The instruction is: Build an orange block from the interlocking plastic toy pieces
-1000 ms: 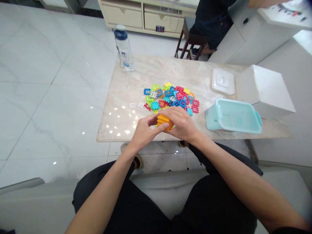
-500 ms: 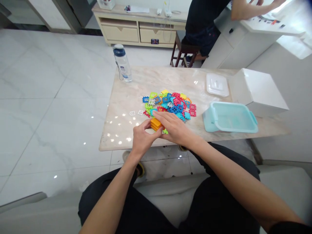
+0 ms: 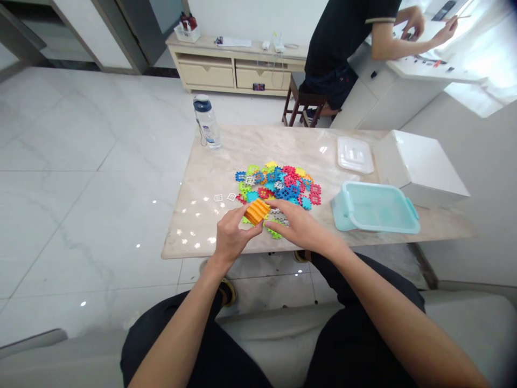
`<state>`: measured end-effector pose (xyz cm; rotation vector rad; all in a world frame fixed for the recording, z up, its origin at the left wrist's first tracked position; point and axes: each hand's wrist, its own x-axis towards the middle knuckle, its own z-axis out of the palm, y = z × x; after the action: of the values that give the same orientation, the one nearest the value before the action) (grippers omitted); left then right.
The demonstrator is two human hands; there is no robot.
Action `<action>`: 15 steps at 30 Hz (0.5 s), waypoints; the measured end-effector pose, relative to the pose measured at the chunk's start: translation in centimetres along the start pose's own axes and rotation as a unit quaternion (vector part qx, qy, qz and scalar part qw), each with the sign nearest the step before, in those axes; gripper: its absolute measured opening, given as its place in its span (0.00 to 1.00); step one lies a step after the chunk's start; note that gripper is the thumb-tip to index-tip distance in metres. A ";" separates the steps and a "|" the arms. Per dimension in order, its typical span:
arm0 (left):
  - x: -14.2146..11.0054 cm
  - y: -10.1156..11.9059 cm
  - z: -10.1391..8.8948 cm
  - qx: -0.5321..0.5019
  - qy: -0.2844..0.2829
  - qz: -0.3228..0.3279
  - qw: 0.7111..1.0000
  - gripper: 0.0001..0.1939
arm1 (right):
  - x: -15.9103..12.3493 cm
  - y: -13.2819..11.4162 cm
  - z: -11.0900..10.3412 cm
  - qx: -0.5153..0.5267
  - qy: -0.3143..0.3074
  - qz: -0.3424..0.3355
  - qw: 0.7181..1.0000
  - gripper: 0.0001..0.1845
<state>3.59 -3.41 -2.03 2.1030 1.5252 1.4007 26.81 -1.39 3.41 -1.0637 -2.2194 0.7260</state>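
Note:
A ridged orange plastic roof piece [image 3: 257, 212] is tilted up above the near side of the table, its stepped face showing. My left hand [image 3: 233, 233] grips its left and lower edges, with fingers behind and thumb in front. At its right end, the index finger and thumb of my right hand [image 3: 301, 225] close on the corners. Just beyond lies a heap of interlocking plastic tiles [image 3: 287, 192] in blue, red, green, yellow and white. Some green and grey tiles [image 3: 275, 234] show partly under my right hand. Two white window pieces [image 3: 218, 198] lie left of the heap.
A clear water bottle [image 3: 209, 126] with a blue cap stands at the table's far left. To the right are a light-blue bin [image 3: 379, 207], a clear lid [image 3: 355, 154] and a white box [image 3: 430, 167]. Beyond the table, a person [image 3: 339, 46] sits on a dark stool [image 3: 305, 99].
The orange roof piece has turned so its ridged face shows. My right hand has drawn back to the right from over it, uncovering more. My view has tilted up slightly.

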 end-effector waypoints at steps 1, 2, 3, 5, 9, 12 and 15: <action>0.0 -0.2 0.1 0.002 0.007 0.016 1.000 0.22 | 0.0 0.0 0.1 0.006 -0.002 0.003 1.000 0.28; 0.0 -0.4 0.0 0.003 0.015 0.031 0.999 0.22 | 0.0 0.0 0.2 0.011 -0.002 0.007 1.000 0.28; 0.0 -0.5 0.0 0.002 0.023 0.044 0.999 0.23 | 0.0 -0.2 0.4 0.018 0.000 0.013 1.000 0.29; 0.1 -0.6 -0.2 -0.007 0.030 0.061 0.998 0.24 | 0.1 -0.6 0.9 0.032 0.010 0.021 0.999 0.31; -0.2 -0.5 -0.6 -0.013 0.021 0.066 0.998 0.29 | 0.0 -2.3 2.9 0.046 0.071 0.036 0.996 0.39; -0.6 -0.2 -0.7 -0.003 0.034 0.073 0.997 0.31 | -0.1 -3.6 4.5 0.053 0.138 0.044 0.988 0.40; -0.9 0.1 -0.8 -0.012 0.050 0.082 0.995 0.31 | -0.1 -4.5 5.2 0.057 0.183 0.038 0.981 0.39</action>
<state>3.05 -4.50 -2.11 2.2181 1.3886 1.5941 21.02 -5.07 2.82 -1.1285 -1.8140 0.6231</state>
